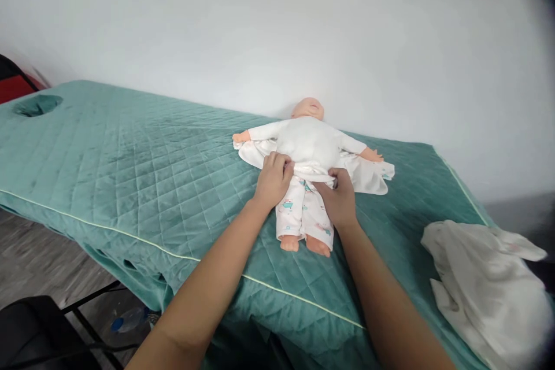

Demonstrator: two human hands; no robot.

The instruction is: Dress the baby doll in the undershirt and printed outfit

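A baby doll with a white torso and sleeves lies on its back, its head toward the wall and its arms spread wide. White printed pants cover its legs, and the bare feet stick out below the cuffs. My left hand pinches the pants' waistband at the doll's left-hand side in the view. At the opposite side of the waist, my right hand has its thumb and fingers closed on the same bunched white waistband. An opened white garment with printed edges lies spread beneath the doll's arms.
A green quilted cover drapes the massage bed, with a face hole at the far left. Crumpled white cloth lies at the right edge. A white wall borders the back. A black chair stands at the lower left.
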